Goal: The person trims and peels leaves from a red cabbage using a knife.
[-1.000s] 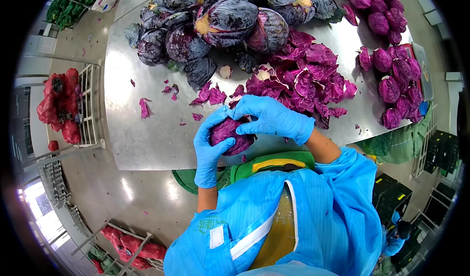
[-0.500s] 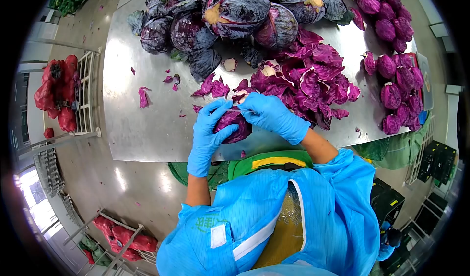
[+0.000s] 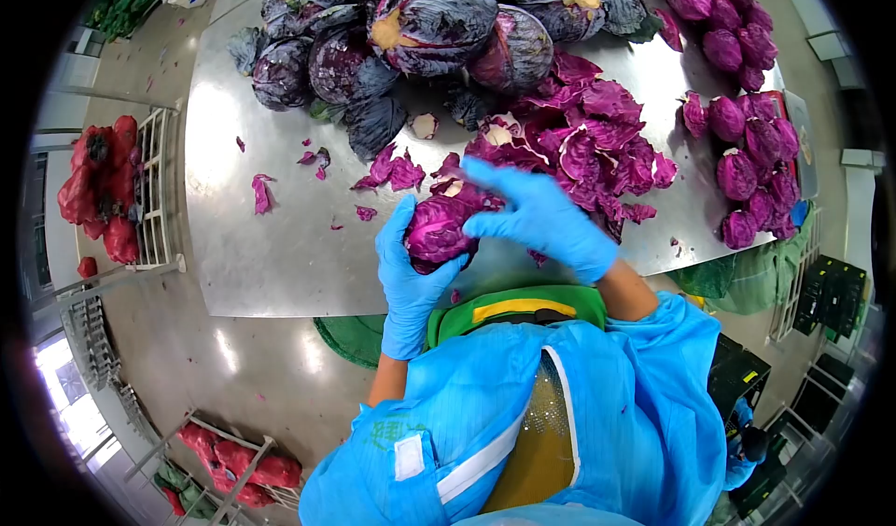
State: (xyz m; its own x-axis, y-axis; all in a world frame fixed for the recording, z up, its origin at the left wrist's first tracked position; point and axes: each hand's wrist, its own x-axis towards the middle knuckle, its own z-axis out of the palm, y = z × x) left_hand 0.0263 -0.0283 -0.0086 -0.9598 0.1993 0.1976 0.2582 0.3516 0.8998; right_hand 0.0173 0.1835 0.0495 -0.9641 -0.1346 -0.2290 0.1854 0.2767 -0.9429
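Note:
My left hand (image 3: 403, 269), in a blue glove, is wrapped round the left and lower side of a purple red cabbage (image 3: 437, 232) near the table's front edge. At the cabbage's right side, my right hand (image 3: 539, 216) has its gloved fingers spread, slightly blurred by motion. Whether a fingertip touches the cabbage I cannot tell. Loose purple leaves (image 3: 597, 143) lie heaped just beyond and to the right of my hands. A cut pale stem piece (image 3: 424, 126) rests behind the cabbage.
Dark untrimmed red cabbages (image 3: 434, 27) are piled at the back of the metal table (image 3: 280, 265). Bright purple cabbage heads (image 3: 737, 173) stand along the right side. Red net sacks (image 3: 98, 190) sit on a rack at left. A person (image 3: 744, 447) is at lower right.
My right hand has moved off the cabbage's top and opened its fingers. The cabbage now shows more of its bright purple surface in my left hand. The whole view has shifted slightly.

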